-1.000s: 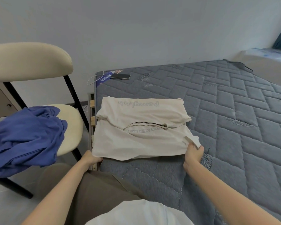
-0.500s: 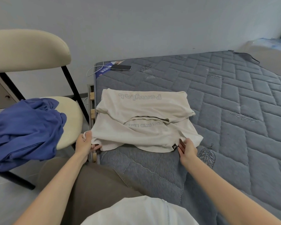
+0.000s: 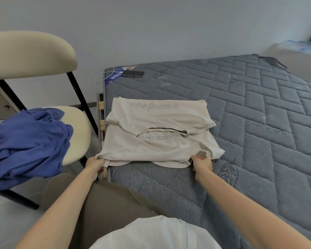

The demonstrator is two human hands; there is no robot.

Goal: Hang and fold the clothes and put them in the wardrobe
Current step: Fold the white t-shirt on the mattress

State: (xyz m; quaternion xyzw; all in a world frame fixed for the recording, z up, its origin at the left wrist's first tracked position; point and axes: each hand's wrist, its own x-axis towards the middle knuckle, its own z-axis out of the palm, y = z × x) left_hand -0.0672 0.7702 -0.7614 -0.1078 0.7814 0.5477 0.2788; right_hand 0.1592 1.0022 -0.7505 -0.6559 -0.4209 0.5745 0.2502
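— On the grey quilted mattress [image 3: 241,123], what is going on?
— A cream shirt [image 3: 156,146], soft and limp, is lying by its left edge, the top part already doubled over.
— What is changing?
— The hands have been regripping the near hem. The left hand [image 3: 94,163] is now pinching the near-left corner and the right hand [image 3: 202,163] is pinching by the label, so another fold is probably starting. A crumpled blue garment [image 3: 25,141] is waiting on the chair [image 3: 75,130].

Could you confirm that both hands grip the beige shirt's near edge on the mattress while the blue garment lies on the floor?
No: the head view shows the blue garment lying on the chair seat, not the floor; the rest holds.
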